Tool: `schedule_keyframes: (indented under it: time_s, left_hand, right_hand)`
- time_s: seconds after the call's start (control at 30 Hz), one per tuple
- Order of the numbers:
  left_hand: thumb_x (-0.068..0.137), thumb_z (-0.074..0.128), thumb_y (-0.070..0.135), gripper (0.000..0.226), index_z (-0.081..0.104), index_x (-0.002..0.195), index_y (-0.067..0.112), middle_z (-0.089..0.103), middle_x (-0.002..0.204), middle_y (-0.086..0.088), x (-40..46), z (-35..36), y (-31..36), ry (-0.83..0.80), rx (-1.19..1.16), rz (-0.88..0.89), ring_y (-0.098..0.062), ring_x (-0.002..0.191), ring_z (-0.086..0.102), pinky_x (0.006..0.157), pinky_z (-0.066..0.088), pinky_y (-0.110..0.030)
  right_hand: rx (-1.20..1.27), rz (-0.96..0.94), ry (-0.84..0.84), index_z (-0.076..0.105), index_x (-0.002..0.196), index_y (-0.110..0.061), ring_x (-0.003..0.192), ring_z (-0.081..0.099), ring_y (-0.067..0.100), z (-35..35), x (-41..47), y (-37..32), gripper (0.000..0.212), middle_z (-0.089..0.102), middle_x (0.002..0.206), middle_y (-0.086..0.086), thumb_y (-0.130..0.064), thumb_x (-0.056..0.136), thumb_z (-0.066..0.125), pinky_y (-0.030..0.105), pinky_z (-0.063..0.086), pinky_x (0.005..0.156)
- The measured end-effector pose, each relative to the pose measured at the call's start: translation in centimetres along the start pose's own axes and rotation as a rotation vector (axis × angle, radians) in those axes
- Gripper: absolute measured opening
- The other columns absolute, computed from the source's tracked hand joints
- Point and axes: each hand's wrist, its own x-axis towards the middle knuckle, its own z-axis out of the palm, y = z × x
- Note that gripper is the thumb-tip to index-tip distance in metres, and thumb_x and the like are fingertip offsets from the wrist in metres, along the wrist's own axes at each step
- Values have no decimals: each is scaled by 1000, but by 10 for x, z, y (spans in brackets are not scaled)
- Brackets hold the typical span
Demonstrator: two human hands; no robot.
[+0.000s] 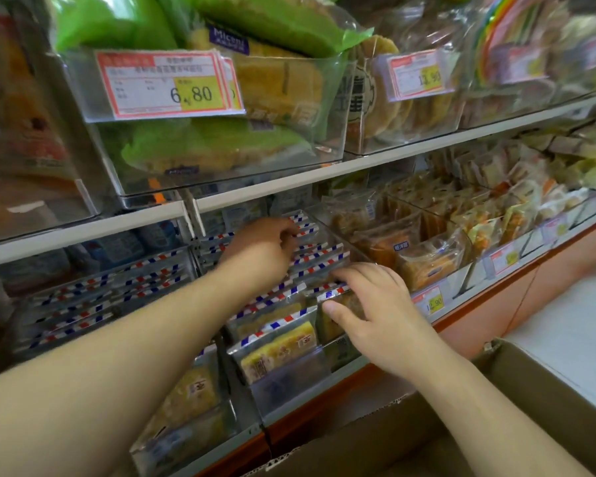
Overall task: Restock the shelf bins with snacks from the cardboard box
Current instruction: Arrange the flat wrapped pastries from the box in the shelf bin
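In the clear bin point(289, 380) at the front edge of the lower shelf point(461, 304), I am pressing my right hand point(375, 315) on a striped snack packet point(338, 304), thumb and fingers curling round its top. My left hand point(265, 249) is reaching deeper into the same bin, fingers curling onto the packets at the back point(319, 256), though I cannot tell whether it is gripping one. The cardboard box point(516, 383) is sitting open just below the shelf edge, at my right forearm.
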Motion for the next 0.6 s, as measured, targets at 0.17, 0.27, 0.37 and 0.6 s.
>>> schedule_keyframes:
  time_s: [0.17, 0.27, 0.37, 0.6]
  left_hand:
    - [108, 58, 25, 27, 72, 131, 24, 68, 138, 0, 38, 15, -25, -39, 77, 41, -20, 124, 64, 109, 48, -37]
    - [103, 67, 23, 25, 74, 126, 25, 69, 137, 1, 45, 22, -36, -65, 69, 35, -18, 125, 64, 111, 47, -37]
    - [100, 70, 24, 23, 76, 123, 25, 71, 133, 1, 52, 25, -40, -54, 46, 4, -17, 121, 65, 109, 48, -34]
    - [95, 77, 26, 7, 80, 102, 26, 75, 109, 6, 59, 26, -38, -14, 51, -8, -6, 90, 62, 88, 49, -24]
  right_hand:
    - [38, -2, 14, 42, 153, -40, 151, 24, 6, 3, -1, 5, 55, 40, 155, -21, -61, 103, 47, 41, 13, 131]
    - [47, -26, 21, 42, 153, -41, 150, 25, 5, 4, -1, 10, 55, 41, 154, -22, -63, 103, 46, 40, 13, 131]
    - [51, -46, 29, 46, 149, -40, 146, 29, 4, 3, -2, 12, 52, 45, 148, -21, -63, 102, 47, 32, 13, 128]
    - [59, -63, 35, 50, 146, -39, 143, 31, 2, 0, -3, 11, 49, 47, 145, -22, -62, 102, 49, 31, 17, 126]
